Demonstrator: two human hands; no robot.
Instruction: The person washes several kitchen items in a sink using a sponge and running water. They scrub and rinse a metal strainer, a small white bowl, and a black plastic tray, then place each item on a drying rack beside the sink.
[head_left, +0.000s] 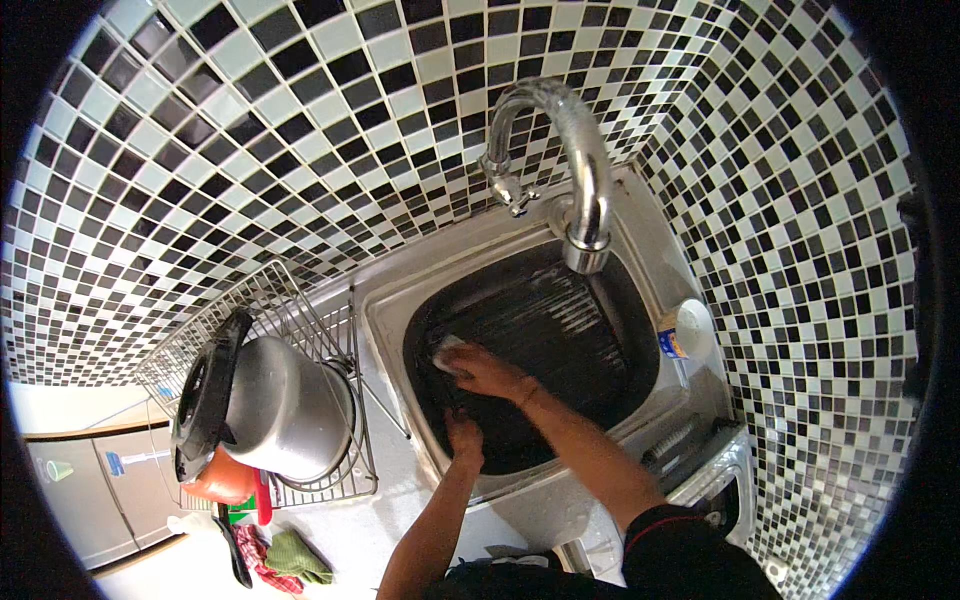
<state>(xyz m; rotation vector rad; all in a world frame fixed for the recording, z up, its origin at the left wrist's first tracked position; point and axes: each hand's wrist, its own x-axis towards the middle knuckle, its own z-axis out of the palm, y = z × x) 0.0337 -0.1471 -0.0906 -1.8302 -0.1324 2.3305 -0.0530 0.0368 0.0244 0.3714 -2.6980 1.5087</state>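
A wide black ridged pan (517, 330), probably a griddle, fills most of the stainless steel sink (384, 322). Its inner surface looks wet. My right hand (487, 371) presses a pale sponge or pad (448, 354) against the pan's left side, the fingers bunched over it. Just below, at the pan's lower left rim, is my left hand (464, 437), which appears to grip the edge; the fingertips are dark and hard to make out. The chrome faucet (587, 172) arches over the pan's far right part, and no running water shows.
A small valve (516, 199) sits on the pipe behind. To the left, a wire dish rack (330, 322) holds a large metal pot (281, 409), a black pan (210, 390) and an orange bowl (221, 480). A labelled tub (690, 330) stands at right. Cloths (298, 556) lie lower left.
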